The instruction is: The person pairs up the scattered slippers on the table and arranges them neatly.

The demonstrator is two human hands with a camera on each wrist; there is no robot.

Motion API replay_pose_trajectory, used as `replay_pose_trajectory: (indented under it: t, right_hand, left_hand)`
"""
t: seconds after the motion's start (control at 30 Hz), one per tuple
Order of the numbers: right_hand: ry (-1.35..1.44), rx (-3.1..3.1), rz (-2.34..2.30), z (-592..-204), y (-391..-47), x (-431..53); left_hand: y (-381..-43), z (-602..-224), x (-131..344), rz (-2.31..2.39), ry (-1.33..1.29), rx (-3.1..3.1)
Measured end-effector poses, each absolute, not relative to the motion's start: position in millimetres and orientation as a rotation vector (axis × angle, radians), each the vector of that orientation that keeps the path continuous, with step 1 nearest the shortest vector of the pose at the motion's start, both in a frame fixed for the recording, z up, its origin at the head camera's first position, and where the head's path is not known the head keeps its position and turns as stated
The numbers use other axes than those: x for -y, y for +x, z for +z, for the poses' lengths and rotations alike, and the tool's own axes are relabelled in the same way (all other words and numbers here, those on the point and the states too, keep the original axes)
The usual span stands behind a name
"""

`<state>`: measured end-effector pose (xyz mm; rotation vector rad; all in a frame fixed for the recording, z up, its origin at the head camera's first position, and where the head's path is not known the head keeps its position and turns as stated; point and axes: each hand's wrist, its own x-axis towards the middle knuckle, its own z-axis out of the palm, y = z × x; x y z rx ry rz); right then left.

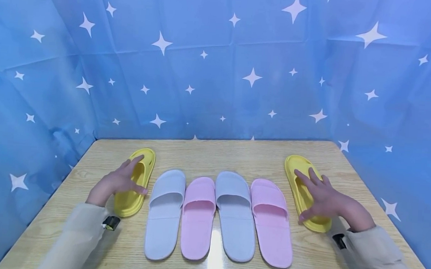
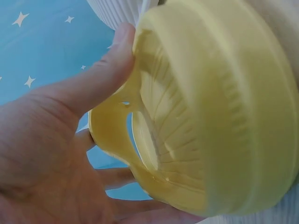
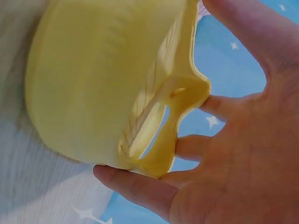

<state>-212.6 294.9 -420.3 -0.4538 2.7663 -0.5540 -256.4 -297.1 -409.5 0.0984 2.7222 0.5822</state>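
Two yellow slippers lie on the table, one at the left [image 1: 131, 205] and one at the right [image 1: 298, 162]. Over the left slipper my left hand [image 1: 118, 181] is spread, its thumb along the inner edge. In the left wrist view the thumb [image 2: 105, 67] meets the edge of the yellow slipper [image 2: 233, 121], and the other fingertips are hidden behind it. My right hand [image 1: 326, 199] spans the right slipper with fingers apart and mostly straight. The right wrist view shows its little finger [image 3: 135, 186] stretched beside the yellow slipper [image 3: 84, 93]; other fingertips are hidden behind the strap.
Between the hands lie a grey-blue slipper [image 1: 161, 238], a pink slipper [image 1: 196, 240], another grey-blue slipper [image 1: 236, 238] and another pink slipper [image 1: 273, 245], side by side. A blue star-patterned curtain [image 1: 210, 97] hangs behind the wooden table [image 1: 218, 153] and along its sides.
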Motion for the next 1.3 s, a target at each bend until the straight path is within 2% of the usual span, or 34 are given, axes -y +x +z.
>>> replay_pose_trajectory:
  t: [0.63, 1.0, 1.3]
  right_hand:
    - [-0.397, -2.764, -0.578, -422, -237, -296]
    - [-0.348, -2.758, -0.584, -421, -233, -295]
    - [-0.212, -2.615, -0.601, -410, -226, -290]
  left_hand:
    - [-261, -416, 301, 0.560, 0.053, -2.787]
    - [-249, -399, 286, 0.525, -0.032, -2.730]
    - [-241, -395, 280, 0.516, 0.035, -2.675]
